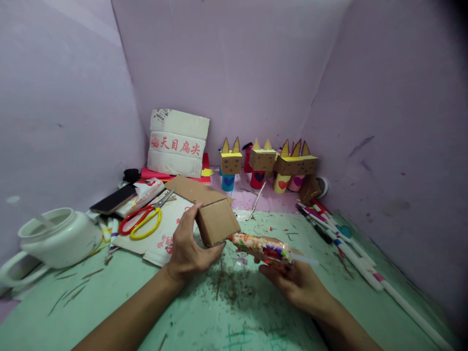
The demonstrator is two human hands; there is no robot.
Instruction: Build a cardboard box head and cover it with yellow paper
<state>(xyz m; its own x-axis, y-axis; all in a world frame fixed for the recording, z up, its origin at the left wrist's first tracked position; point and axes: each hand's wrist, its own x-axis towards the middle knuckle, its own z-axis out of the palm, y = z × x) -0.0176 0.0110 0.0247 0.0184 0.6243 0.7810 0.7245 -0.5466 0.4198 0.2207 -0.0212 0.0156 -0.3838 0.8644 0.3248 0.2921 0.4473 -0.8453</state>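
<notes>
My left hand is closed around a small brown cardboard box, held just above the green mat. In my right hand is a glue gun wrapped in floral paper. Its nozzle points left and touches the lower right edge of the box. A white glue stick juts from the gun's rear, toward the right.
Red and yellow scissors lie on flattened cardboard at left, beside a phone and a white pot. Several cardboard figures with pointed ears stand at the back wall, next to a white printed box. Several markers lie at right.
</notes>
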